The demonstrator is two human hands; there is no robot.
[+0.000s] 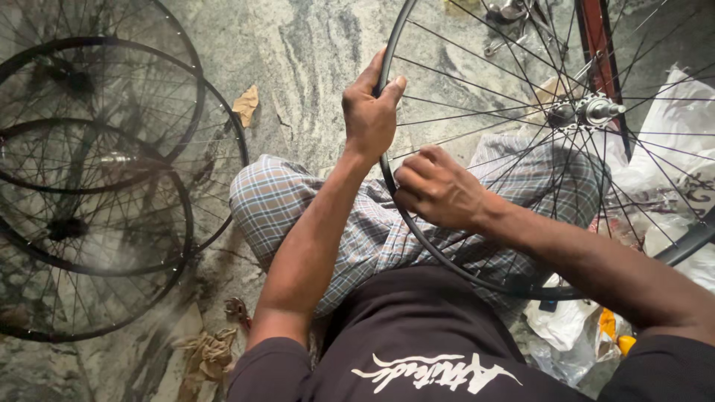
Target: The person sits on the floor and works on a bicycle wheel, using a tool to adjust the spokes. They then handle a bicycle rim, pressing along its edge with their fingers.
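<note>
A person seated on a stone floor (pixel 298 45) holds a spoked bicycle wheel (pixel 417 223) upright across checked-cloth knees.

The wheel has a dark, bare rim without a tyre, thin silver spokes crossing in pairs, and a shiny metal hub (pixel 599 110) with a protruding axle at upper right. The left hand (pixel 370 108) is wrapped around the rim's upper edge, thumb pressed on its inner face. The right hand (pixel 438 186) is curled shut at the rim's lower left, fingers bunched among the spokes; what they pinch cannot be told. Three more bare wheels (pixel 97 186) lie overlapping on the floor to the left, and white plastic bags (pixel 670 126) lie at right.
</note>
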